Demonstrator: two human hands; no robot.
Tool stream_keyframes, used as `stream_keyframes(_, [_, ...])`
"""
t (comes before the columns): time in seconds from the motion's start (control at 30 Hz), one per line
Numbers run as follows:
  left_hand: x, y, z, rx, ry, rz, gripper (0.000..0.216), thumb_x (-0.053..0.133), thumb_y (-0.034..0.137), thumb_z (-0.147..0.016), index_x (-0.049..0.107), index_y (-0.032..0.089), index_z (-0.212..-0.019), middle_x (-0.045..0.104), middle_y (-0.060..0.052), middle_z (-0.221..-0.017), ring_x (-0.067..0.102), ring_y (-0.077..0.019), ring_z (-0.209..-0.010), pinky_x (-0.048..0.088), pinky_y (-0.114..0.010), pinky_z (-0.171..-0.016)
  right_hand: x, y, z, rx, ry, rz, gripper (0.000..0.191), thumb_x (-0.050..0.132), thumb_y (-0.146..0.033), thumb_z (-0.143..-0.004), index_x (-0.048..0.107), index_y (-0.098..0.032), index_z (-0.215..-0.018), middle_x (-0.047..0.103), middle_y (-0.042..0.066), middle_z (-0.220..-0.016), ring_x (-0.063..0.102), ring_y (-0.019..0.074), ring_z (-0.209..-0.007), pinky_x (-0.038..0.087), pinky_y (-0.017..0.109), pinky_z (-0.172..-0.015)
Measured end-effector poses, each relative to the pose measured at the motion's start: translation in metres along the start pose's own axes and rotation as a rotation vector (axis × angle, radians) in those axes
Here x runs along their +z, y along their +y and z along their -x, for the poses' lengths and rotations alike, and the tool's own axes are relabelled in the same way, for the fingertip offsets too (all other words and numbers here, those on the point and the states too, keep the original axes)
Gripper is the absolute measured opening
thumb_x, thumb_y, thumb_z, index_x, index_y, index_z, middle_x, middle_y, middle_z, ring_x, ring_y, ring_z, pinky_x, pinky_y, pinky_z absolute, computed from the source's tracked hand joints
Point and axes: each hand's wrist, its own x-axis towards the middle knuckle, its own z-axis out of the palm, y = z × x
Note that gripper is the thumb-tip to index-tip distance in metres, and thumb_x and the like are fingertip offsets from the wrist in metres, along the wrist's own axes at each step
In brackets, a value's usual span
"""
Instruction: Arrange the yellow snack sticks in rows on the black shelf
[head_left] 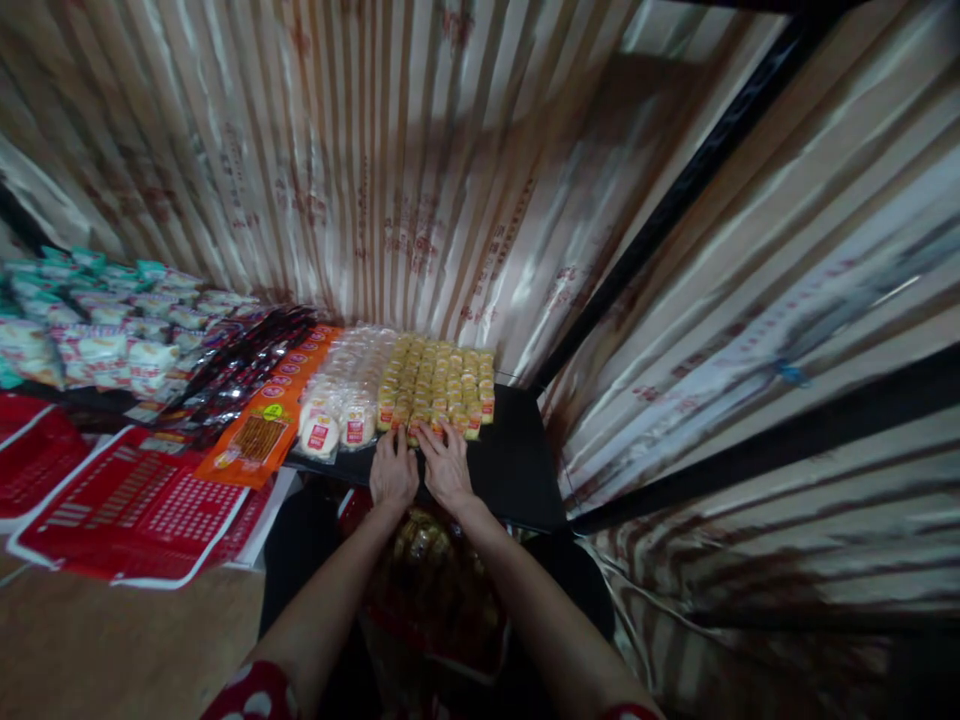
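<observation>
Both my hands rest at the front edge of a black shelf (517,465), side by side. My left hand (393,470) is curled with its fingers against the front row of small yellow snack packs (439,380). My right hand (445,462) has its fingers spread, the tips touching the same front row. White round packs with red labels (346,400) lie just left of the yellow ones. Whether either hand grips a pack is hidden by the fingers.
Orange snack packets (259,435), dark packets (240,370) and white-and-teal bags (97,330) fill the shelf to the left. Red plastic baskets (135,505) lie at lower left. A red basket with goods (431,590) sits below my arms. Striped sheeting and black frame bars (697,170) surround the shelf.
</observation>
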Motion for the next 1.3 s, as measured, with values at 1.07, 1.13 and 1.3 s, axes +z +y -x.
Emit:
stream_keyframes(1.07, [-0.001,-0.005,0.003,0.154,-0.072,-0.060,0.038,0.044,0.024,-0.085,0.056,0.030,-0.121,0.056,-0.008,-0.098,0.049,-0.0216,-0.089,0.039,-0.033,-0.074,0.016,0.009,0.036,0.139,-0.015,-0.053,0.058,0.038,-0.005,-0.077,0.039,-0.008,-0.135,0.035,0.010,-0.143,0.023,0.0220,-0.134,0.034,0.039,-0.105])
stream_keyframes(1.13, [-0.001,-0.005,0.003,0.157,-0.070,-0.062,0.037,0.044,0.024,-0.085,0.057,0.030,-0.120,0.056,-0.008,-0.098,0.049,-0.0216,-0.088,0.039,-0.034,-0.073,0.017,0.010,0.034,0.143,-0.027,-0.042,0.059,0.038,-0.005,-0.077,0.038,-0.007,-0.136,0.035,0.010,-0.144,0.023,0.0223,-0.134,0.035,0.038,-0.104])
stream_keyframes(1.3, [-0.003,-0.003,0.002,0.159,-0.070,-0.076,0.037,0.043,0.022,-0.086,0.057,0.029,-0.120,0.058,-0.008,-0.096,0.049,-0.0221,-0.087,0.039,-0.034,-0.072,0.011,0.009,0.026,0.180,-0.045,-0.005,0.063,0.037,-0.005,-0.076,0.034,-0.011,-0.138,0.035,0.006,-0.144,0.027,0.0241,-0.131,0.037,0.039,-0.100])
